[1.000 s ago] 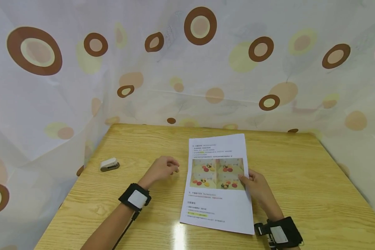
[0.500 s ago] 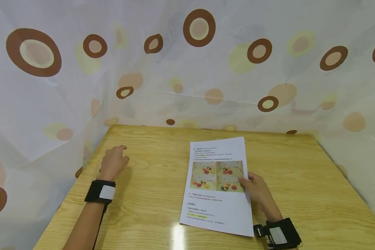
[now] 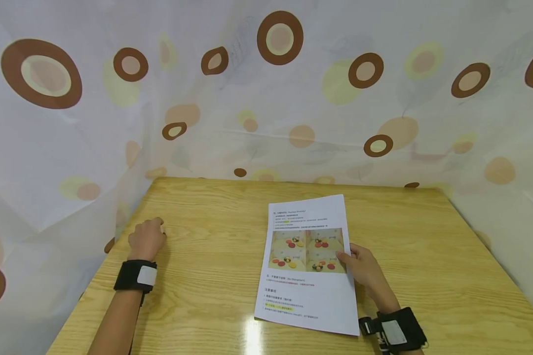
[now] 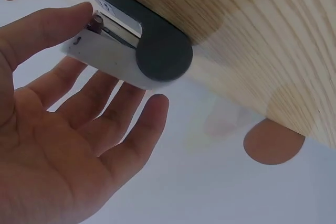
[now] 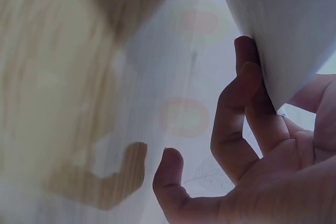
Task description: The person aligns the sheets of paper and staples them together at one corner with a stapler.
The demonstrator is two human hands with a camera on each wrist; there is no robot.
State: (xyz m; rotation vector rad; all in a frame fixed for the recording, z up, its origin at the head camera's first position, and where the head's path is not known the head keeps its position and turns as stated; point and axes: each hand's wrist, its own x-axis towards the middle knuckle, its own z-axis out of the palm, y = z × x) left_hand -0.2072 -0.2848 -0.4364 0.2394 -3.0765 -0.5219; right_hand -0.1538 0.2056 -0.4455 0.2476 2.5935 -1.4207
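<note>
In the left wrist view a small stapler [image 4: 165, 56], white on top with a dark grey base, lies against the wooden surface. My left hand [image 3: 147, 240] grips it by the white part, thumb on one side and fingers on the other. From the head view the hand hides nearly all of the stapler. My right hand [image 3: 367, 271] pinches the right edge of a printed sheaf of paper [image 3: 299, 298], thumb on top and fingers beneath. The paper carries text, yellow highlights and a block of photos. In the right wrist view the paper's underside [image 5: 294, 30] shows between thumb and fingers.
The wooden table [image 3: 213, 256] extends around both hands. A pale curtain [image 3: 328, 113] with brown and yellow circles closes off the back and both sides. Each wrist wears a black band, and a cable runs along the left forearm.
My left hand has moved from beside the paper to the stapler at the left, then lowered and closed around it. The right hand keeps holding the paper in nearly the same place.
</note>
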